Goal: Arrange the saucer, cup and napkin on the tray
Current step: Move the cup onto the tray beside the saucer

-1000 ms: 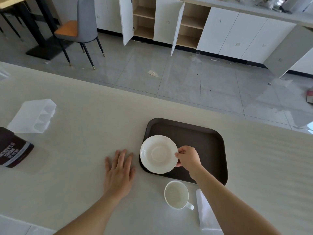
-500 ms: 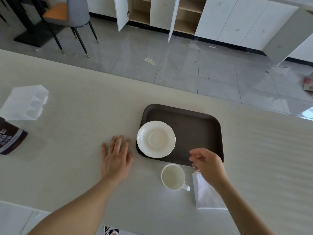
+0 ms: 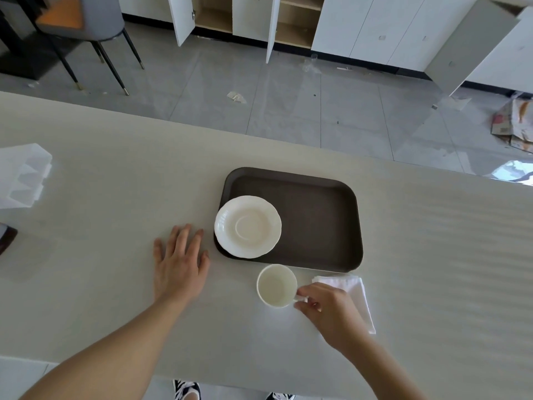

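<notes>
One white cup (image 3: 276,285) stands on the counter (image 3: 115,183) just near the brown tray (image 3: 317,226); my right hand (image 3: 326,310) pinches its handle, which the fingers mostly hide. The saucer (image 3: 247,226) overhangs the tray's left rim. My hand partly covers the napkin (image 3: 356,295). My left hand (image 3: 178,264) lies flat, fingers spread.

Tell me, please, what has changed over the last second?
The right hand let go of the saucer, leaving it on the tray, and came back to pinch the cup handle. The left hand stays flat on the counter; the napkin is untouched.
</notes>
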`<state>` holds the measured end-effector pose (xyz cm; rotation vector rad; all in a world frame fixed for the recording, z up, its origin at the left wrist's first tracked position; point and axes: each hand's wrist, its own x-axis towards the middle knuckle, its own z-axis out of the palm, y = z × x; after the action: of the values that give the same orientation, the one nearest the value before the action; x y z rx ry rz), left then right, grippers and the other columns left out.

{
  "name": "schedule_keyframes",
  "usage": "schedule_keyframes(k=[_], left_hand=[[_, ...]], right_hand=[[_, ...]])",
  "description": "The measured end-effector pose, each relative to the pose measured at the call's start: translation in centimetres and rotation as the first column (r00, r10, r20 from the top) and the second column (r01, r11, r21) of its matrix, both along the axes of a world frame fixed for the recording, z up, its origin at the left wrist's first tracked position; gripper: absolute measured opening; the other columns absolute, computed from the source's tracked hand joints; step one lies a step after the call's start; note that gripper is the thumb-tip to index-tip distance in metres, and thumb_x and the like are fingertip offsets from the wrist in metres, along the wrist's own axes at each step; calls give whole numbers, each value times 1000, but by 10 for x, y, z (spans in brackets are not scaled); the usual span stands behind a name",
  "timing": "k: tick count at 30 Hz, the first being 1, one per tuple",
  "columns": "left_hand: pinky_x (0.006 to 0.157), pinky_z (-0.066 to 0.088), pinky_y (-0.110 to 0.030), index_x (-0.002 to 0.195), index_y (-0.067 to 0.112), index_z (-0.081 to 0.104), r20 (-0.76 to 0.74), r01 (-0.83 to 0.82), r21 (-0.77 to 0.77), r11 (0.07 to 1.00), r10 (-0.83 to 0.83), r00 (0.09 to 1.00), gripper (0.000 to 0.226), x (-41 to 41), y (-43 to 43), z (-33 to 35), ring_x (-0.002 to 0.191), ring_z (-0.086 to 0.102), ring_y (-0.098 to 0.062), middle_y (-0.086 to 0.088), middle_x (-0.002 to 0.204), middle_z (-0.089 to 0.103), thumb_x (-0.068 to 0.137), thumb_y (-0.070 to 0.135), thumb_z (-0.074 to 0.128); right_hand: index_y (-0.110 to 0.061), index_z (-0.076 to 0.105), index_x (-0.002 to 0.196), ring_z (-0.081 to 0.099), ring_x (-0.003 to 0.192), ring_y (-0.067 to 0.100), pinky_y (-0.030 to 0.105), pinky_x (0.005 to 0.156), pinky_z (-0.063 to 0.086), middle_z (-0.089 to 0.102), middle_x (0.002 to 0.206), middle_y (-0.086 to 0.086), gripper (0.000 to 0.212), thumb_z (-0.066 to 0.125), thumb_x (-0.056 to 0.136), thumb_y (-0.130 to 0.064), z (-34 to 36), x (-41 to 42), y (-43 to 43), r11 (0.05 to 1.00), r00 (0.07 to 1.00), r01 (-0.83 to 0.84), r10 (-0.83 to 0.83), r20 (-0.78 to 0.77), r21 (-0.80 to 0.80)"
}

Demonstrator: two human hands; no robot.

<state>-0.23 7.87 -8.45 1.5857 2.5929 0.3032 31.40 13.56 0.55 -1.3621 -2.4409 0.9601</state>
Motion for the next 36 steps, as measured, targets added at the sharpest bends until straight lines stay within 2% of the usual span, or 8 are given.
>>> schedule_keyframes(k=[6,8,11,17,19,23,27,36], left_hand=[[118,20,-60,141,18,51,-13,4,20,1000,-4,1000,56,-1,0,-2,146,31,-29,-9,153,43,92,39,35],[119,20,-60,141,19,51,-13,6,14,1000,-5,1000,56,-1,0,-1,147,32,-29,-9,153,43,91,39,35],[118,20,-61,141,18,52,-13,6,21,1000,-5,1000,56,0,-1,1,146,33,-30,-10,153,44,91,38,36],[119,18,-60,142,19,51,-6,4,4,1000,-4,1000,57,1,0,5,148,33,-31,-9,154,43,91,38,35],[120,17,-59,143,19,50,-4,1,-3,1000,-1,1000,57,1,-1,5,148,33,-30,-9,155,42,91,38,34],[120,18,-60,143,19,50,-9,1,-19,1000,-1,1000,58,1,0,5,148,33,-30,-9,155,42,91,38,34],[120,18,-60,142,18,51,-10,-1,-22,1000,1,1000,58,2,0,7,147,34,-31,-9,155,43,91,37,34],[120,17,-60,143,19,50,-5,-4,-30,1000,4,1000,57,2,0,9,148,33,-30,-9,155,43,90,37,36]], right_hand=[[-16,81,92,71,79,5,4,79,47,79,88,-8,16,82,79,-6,9,0,17,984,996,23,-8,-87,175],[-12,81,96,73,86,11,12,82,51,79,95,-3,18,81,80,-5,14,3,29,979,994,60,-39,-105,197],[-9,80,98,73,83,13,23,77,58,79,95,0,18,79,82,-4,18,7,53,972,986,120,-94,-135,202],[-8,79,96,71,73,17,21,72,54,79,86,3,13,77,84,-5,17,6,101,963,982,172,-151,-112,207],[-10,79,97,69,71,15,21,71,56,76,81,-1,13,75,85,-6,12,5,112,967,977,200,-185,-102,156],[-14,78,101,66,73,10,-1,66,41,72,80,-8,15,72,89,-8,-3,2,125,966,967,250,-246,-64,66],[-14,78,101,69,77,16,7,68,43,76,85,-1,15,71,90,-7,-9,0,129,967,968,249,-247,-52,51],[-15,76,104,65,68,-2,1,61,44,71,79,-7,19,66,92,-4,-10,-2,138,981,982,187,-187,-6,52]])
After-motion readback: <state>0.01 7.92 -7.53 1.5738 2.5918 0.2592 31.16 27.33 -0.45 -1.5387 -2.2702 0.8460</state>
